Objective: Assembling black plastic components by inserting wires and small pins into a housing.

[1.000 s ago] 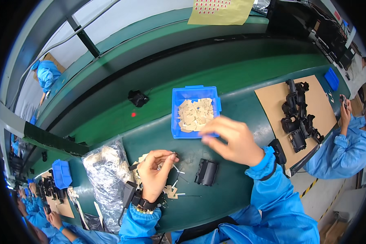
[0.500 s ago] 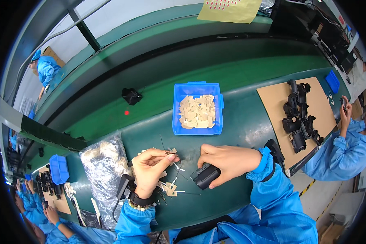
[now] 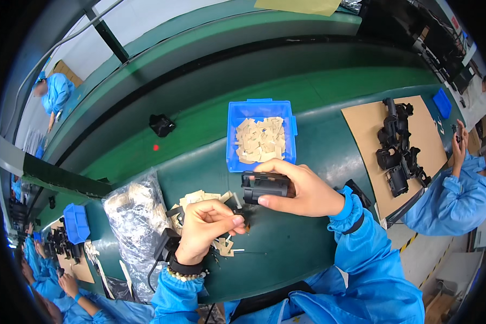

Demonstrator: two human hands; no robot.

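My right hand (image 3: pixel 310 191) is wrapped around a black plastic housing (image 3: pixel 267 187), holding it above the bench just in front of the blue bin (image 3: pixel 231 137). The housing lies sideways, its open end facing left. My left hand (image 3: pixel 209 222) pinches a small dark part (image 3: pixel 237 213) between thumb and fingertips. A short white piece sticks up from that part, and a tiny amber bit shows below the thumb. Under and beside my left hand lies a pile of tan paper pieces (image 3: pixel 202 198) with thin wires and white sleeves, partly hidden by the hand.
Tan cut pieces fill the blue bin. A clear plastic bag (image 3: pixel 134 232) lies left of my left hand. On the right, several black assemblies (image 3: pixel 398 146) rest on a cardboard sheet (image 3: pixel 360 126). A co-worker (image 3: pixel 449 200) sits beyond it. A black object (image 3: pixel 161 125) lies farther back.
My right hand has lifted the black housing away from me and turned it sideways. My left hand has shifted slightly right and down, still pinching the small part. The view has moved a little.
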